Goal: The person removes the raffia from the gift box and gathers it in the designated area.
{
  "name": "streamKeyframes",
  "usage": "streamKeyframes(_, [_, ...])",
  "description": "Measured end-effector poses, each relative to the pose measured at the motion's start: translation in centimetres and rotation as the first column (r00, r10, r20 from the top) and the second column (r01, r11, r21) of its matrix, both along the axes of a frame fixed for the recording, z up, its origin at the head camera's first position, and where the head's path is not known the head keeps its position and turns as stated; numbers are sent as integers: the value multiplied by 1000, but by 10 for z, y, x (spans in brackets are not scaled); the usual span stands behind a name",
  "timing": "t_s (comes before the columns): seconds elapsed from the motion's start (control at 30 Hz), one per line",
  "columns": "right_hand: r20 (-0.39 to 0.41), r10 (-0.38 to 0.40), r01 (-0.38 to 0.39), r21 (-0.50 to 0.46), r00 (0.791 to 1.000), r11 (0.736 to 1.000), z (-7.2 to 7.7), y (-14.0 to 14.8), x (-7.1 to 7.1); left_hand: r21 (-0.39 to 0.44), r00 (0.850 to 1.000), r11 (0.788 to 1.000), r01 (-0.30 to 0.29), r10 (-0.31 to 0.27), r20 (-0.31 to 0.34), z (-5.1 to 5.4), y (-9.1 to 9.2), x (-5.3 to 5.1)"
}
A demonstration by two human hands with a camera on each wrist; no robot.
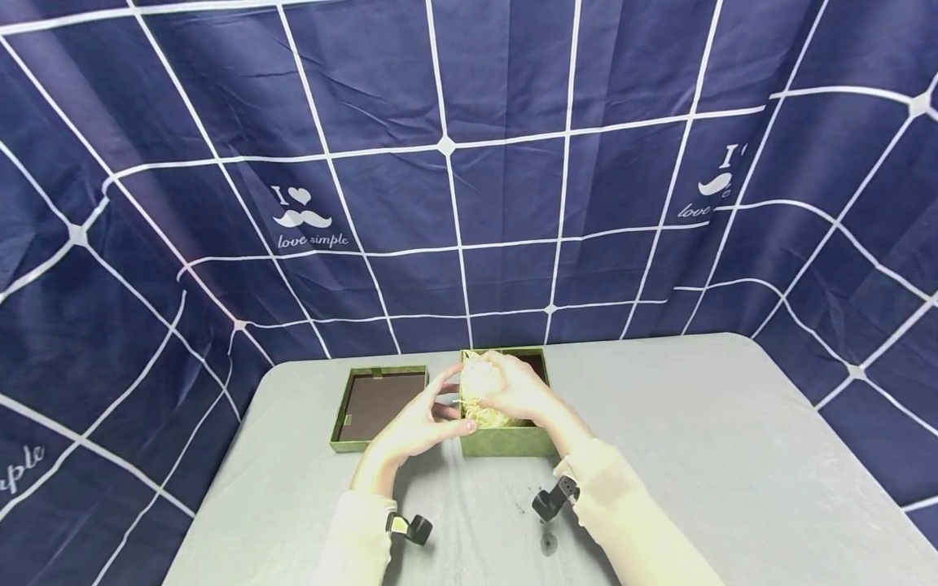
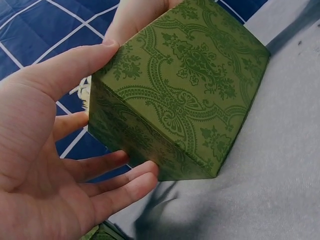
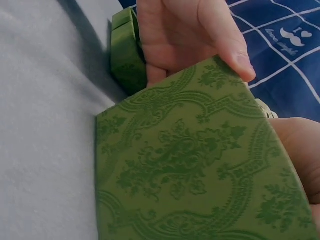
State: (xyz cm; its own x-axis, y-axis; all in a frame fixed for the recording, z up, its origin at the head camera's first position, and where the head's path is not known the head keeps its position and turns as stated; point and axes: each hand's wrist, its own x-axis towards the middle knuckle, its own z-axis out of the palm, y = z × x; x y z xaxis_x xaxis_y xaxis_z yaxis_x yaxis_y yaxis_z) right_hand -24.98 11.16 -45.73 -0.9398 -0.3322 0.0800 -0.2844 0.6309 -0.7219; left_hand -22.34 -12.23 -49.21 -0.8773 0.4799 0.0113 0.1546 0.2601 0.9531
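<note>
A green box [image 1: 509, 442] with a darker floral pattern stands near the back of the table, its top uncovered. My right hand [image 1: 522, 389] reaches into its left half and grips a bunch of pale yellow shredded paper [image 1: 469, 389]; a very bright patch there hides detail. More strands lie below that hand. At the box's left front corner is my left hand [image 1: 418, 425]. In the left wrist view, its thumb [image 2: 82, 65] touches the top corner, and its loosely extended fingers [image 2: 125, 192] lie along the left side. The right hand is mostly hidden behind the box in the right wrist view.
To the left of the box a green lid [image 1: 383, 407] lies with its dark brown inside facing up. The grey-covered table [image 1: 659, 456] extends on both sides. Blue curtains [image 1: 506, 195] with white grid lines hang behind and around it.
</note>
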Motion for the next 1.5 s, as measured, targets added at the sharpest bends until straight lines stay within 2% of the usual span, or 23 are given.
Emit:
streamKeyframes(0.1, [-26, -4, 5, 25, 1000, 1000, 4, 4, 1, -9, 1000, 1000, -4, 4, -2, -1, 0, 0])
streamKeyframes(0.23, [-50, -15, 15, -10, 999, 1000, 7, 9, 1, -4, 1000, 1000, -14, 14, 4, 0, 1, 0])
streamKeyframes(0.43, [-44, -26, 20, -128, 999, 992, 13, 17, 3, -17, 999, 999, -39, 39, 12, -1, 2, 3])
streamKeyframes(0.6, [-36, 8, -16, -220, 999, 975, 20, 21, 4, -23, 999, 999, -47, 47, 26, 1, 1, 5])
streamKeyframes(0.8, [-111, 5, -22, -154, 994, 988, 35, 24, 6, -43, 999, 998, -40, 41, 31, 1, -1, 4])
streamKeyframes(0.97, [-120, -17, 0, -139, 993, 990, 48, 25, 12, -39, 999, 999, -33, 34, 22, 3, 1, 4])
streamKeyframes(1.37, [-84, -79, 57, -240, 993, 969, 65, 30, 18, -26, 1000, 1000, -3, 3, 2, -2, 1, 1])
streamKeyframes(1.5, [-92, -110, 85, -245, 990, 966, 73, 35, 19, -19, 1000, 1000, 6, -6, -3, -2, 0, 1])
